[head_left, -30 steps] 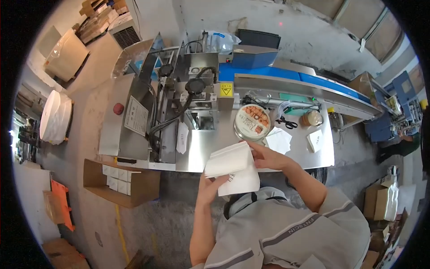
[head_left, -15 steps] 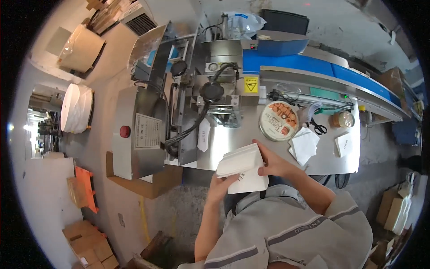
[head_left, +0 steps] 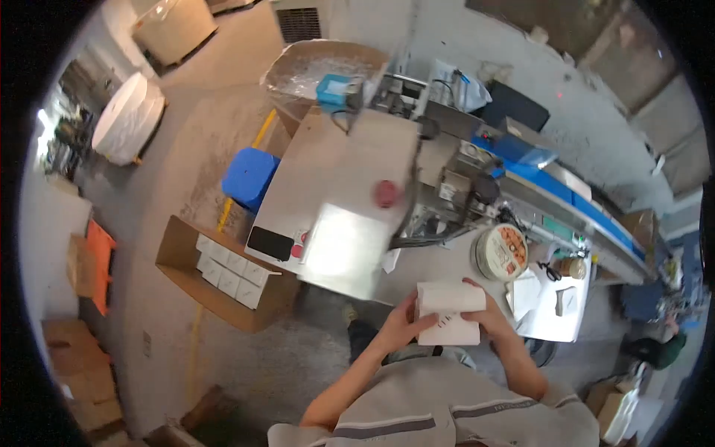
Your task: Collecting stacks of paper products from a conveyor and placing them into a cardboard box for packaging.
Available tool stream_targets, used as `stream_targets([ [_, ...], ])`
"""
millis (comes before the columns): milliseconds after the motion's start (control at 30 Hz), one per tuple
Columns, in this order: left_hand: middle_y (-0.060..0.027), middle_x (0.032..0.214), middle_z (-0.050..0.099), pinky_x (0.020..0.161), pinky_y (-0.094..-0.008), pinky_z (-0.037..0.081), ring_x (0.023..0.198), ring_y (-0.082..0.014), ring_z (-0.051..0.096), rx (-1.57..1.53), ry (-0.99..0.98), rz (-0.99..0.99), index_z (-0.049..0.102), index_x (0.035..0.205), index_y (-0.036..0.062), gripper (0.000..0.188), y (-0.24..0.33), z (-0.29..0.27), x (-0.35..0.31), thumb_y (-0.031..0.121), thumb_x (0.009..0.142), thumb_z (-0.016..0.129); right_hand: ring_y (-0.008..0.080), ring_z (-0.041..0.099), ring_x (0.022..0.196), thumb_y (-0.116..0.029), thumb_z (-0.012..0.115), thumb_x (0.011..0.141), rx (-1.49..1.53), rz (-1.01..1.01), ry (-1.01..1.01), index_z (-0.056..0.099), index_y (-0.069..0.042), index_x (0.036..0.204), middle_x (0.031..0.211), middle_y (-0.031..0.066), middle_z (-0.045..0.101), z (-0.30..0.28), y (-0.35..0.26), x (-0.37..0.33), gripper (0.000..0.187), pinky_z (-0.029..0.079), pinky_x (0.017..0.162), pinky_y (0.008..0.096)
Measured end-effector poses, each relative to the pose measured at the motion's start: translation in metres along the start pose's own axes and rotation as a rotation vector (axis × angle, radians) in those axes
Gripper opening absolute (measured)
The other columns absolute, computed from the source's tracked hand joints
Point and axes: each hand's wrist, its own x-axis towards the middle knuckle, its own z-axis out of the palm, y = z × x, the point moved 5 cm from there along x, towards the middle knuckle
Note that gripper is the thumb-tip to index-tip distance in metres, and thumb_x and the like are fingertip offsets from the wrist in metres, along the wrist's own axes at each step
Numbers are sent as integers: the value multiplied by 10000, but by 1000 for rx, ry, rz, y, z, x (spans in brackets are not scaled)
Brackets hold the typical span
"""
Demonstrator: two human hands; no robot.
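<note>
Both hands, left hand [head_left: 402,322] and right hand [head_left: 485,311], are clamping a white carton [head_left: 449,313] above the counter [head_left: 447,268]; gripping both ends evenly should be keeping it square.

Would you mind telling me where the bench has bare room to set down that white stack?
Both hands, left and right, hold the white stack. Bare bench lies between the machine and the round tin. Right of the tin, loose papers crowd it.
</note>
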Motion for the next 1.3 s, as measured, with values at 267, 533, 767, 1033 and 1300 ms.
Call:
stream_targets([
  [267, -76, 934, 684, 722, -243, 517, 832, -111, 643, -140, -97, -101, 613, 1147, 3, 230, 90, -144, -85, 118, 950, 639, 285, 607, 1132, -118, 676, 751, 73, 73, 389, 446, 53, 1351, 1253, 185, 588, 19, 17, -32, 666, 507, 968, 400],
  [533, -101, 1142, 648, 736, -270, 459, 858, -154, 565, 177, 243, 629, 487, 1285, 6, 403, 218, -166, -41, 101, 913, 609, 295, 642, 1063, -204, 656, 780, 75, 88, 487, 464, 39, 1341, 1222, 180, 616, 42, 31, -35, 641, 528, 926, 393],
  [767, -137, 1144, 640, 782, -310, 462, 820, -166, 539, 208, 144, 495, 461, 1305, -24, 405, 212, -158, -4, 234, 999, 527, 308, 628, 1092, -164, 635, 773, 106, 82, 525, 434, 45, 1361, 1244, 184, 602, 48, 45, -42, 656, 519, 949, 407],
  [1033, -126, 1131, 635, 739, -284, 444, 795, -132, 497, 117, 162, 516, 475, 1306, -2, 398, 212, -163, 2, 252, 1004, 524, 292, 604, 1123, -150, 639, 786, 144, 88, 546, 424, 29, 1364, 1253, 171, 581, 34, 60, -40, 642, 505, 963, 403],
  [1300, -107, 1081, 657, 673, -270, 430, 738, -121, 500, 141, 84, 564, 492, 1291, 8, 386, 213, -148, 0, 255, 998, 536, 278, 553, 1194, -155, 669, 798, 145, 136, 512, 365, 4, 1416, 1304, 139, 541, 42, 53, -38, 707, 456, 1007, 402],
])
